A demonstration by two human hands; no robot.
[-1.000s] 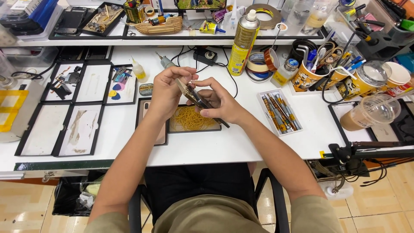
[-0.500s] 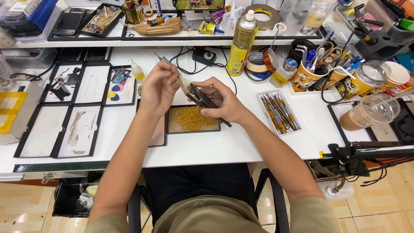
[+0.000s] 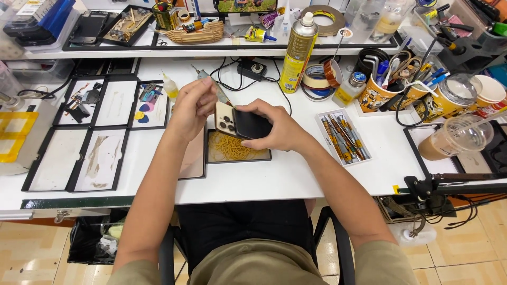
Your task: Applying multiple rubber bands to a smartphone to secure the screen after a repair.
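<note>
My right hand (image 3: 278,128) grips a gold smartphone (image 3: 238,123) held up on edge over the white workbench (image 3: 296,174), with its camera cluster facing me and a dark panel on its right side. My left hand (image 3: 194,105) holds a thin metal tool (image 3: 214,87), its tip resting at the phone's top edge. Directly under the phone lies a small black tray (image 3: 236,151) full of tangled yellow strands.
Several black-framed trays (image 3: 100,158) with small parts lie at the left. A yellow spray can (image 3: 298,53), tape rolls (image 3: 316,76), a tray of screwdrivers (image 3: 343,136), cups stuffed with tools (image 3: 377,92) and a plastic drink cup (image 3: 454,138) stand at the right. A rear shelf (image 3: 211,50) holds clutter.
The phone has been turned up so its camera side faces me. My left hand has lifted slightly and moved the tool's tip to the phone's top edge.
</note>
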